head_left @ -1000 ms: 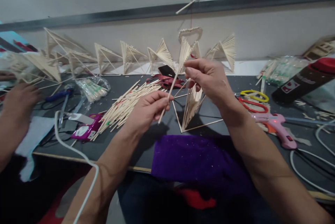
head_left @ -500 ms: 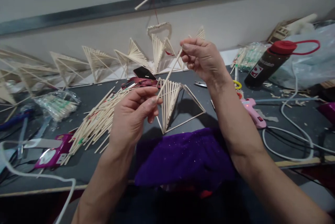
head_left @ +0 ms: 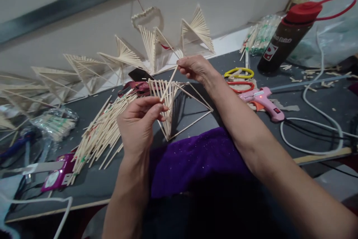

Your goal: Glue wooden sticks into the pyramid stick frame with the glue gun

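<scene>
Between my two hands a thin wooden stick (head_left: pixel 170 83) slants up to the right. My left hand (head_left: pixel 141 119) pinches its lower end, and my right hand (head_left: pixel 195 68) pinches its upper end. Just behind the stick stands a fan-shaped frame of wooden sticks (head_left: pixel 192 122) on the dark table, partly covered by my left fingers. Whether the held stick touches the frame, I cannot tell. A loose pile of sticks (head_left: pixel 102 134) lies left of my left hand. Near my right forearm rests a pink glue gun (head_left: pixel 264 101) with a small red light.
Several finished stick frames (head_left: pixel 125 54) line the wall. Red-handled and yellow-handled tools (head_left: pixel 239 73) lie by the glue gun. A dark bottle (head_left: pixel 283 43) with a red lid stands at right, near looping white cable (head_left: pixel 307 104). Purple cloth (head_left: pixel 192 153) hangs over the front edge.
My right hand has come lower and closer to the frame, bringing the stick's upper end down. The stick stays between both hands. The view has shifted and tilted.
</scene>
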A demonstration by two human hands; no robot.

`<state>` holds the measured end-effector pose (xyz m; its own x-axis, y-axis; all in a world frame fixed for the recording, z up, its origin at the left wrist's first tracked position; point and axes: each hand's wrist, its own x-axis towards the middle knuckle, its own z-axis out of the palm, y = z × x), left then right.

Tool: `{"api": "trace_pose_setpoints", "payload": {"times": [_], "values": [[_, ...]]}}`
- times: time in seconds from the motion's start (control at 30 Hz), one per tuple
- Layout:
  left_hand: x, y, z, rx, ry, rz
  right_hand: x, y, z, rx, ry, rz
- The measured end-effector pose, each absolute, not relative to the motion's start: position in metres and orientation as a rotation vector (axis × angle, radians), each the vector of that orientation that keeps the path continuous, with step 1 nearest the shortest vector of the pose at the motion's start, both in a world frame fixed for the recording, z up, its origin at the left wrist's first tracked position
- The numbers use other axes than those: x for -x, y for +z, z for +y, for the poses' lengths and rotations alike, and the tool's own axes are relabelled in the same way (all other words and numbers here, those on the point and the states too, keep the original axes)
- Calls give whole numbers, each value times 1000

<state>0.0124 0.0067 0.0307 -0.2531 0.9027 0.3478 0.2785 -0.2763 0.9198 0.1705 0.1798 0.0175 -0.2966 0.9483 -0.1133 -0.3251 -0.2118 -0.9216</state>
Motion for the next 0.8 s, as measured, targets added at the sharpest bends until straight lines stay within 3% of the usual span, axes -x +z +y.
{"api": "trace_pose_setpoints", "payload": {"times": [0.4,0.8], "values": [[-10,3,9,-1626,1609,1598,-177,0,187,1017,1730,-1171],[-4,-1,2,-1898,1432,1887,-177,-3,189,1092,1717,-1278]]}}
